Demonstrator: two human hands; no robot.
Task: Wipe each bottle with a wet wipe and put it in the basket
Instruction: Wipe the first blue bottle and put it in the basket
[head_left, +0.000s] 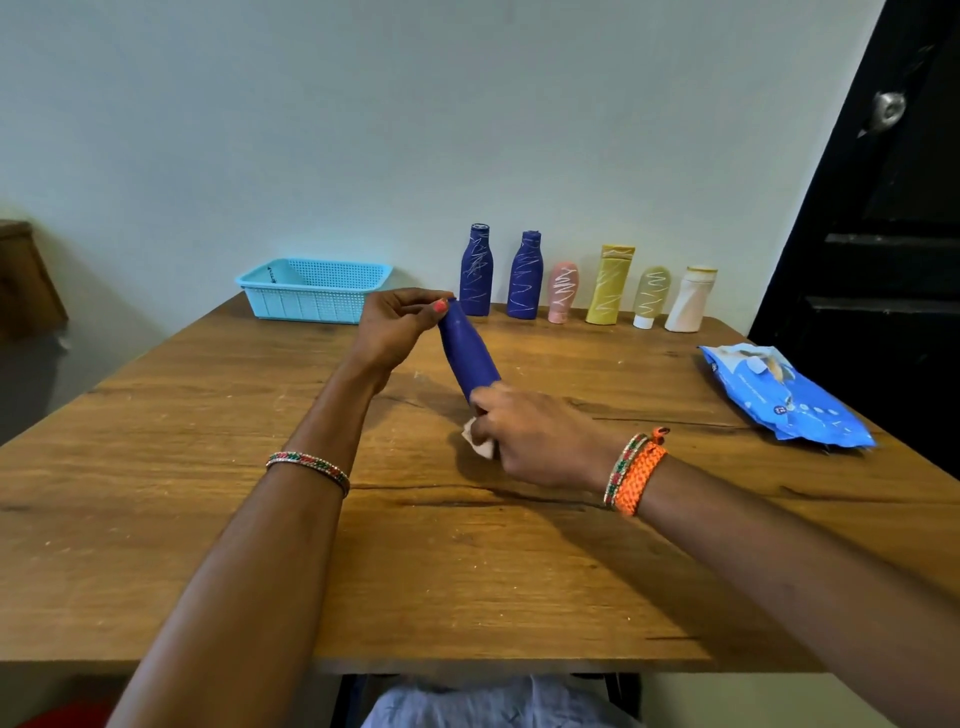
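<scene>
Tilting over the middle of the wooden table (208, 545), a dark blue bottle (467, 353) is held between both hands, its neck pointing up and away toward the wall and its base low toward the person. The left hand (397, 327) pinches the neck end with curled fingers and thumb. The right hand (535, 436) curls around the base of the bottle, holding a white wet wipe (478, 441) against it; only a crumpled corner of the wipe shows below the fingers. The held bottle's surface looks plain blue, with no marks that can be seen. Along the far edge of the table, by the wall, six more bottles stand upright in a row: a tall blue bottle (476, 270), a second blue bottle (524, 275), a small pink bottle (563, 291), a yellow bottle (610, 285), a pale olive tube (650, 296) on a white cap, and a white bottle (691, 299). Most carry pale zigzag scribbles; no label or brand can be read on them. To the left of the row sits a light blue basket (311, 291) of perforated plastic, with no bottle showing inside. At the right edge of the table lies a blue pack of wipes (789, 400), flat, its printing too small to read.
</scene>
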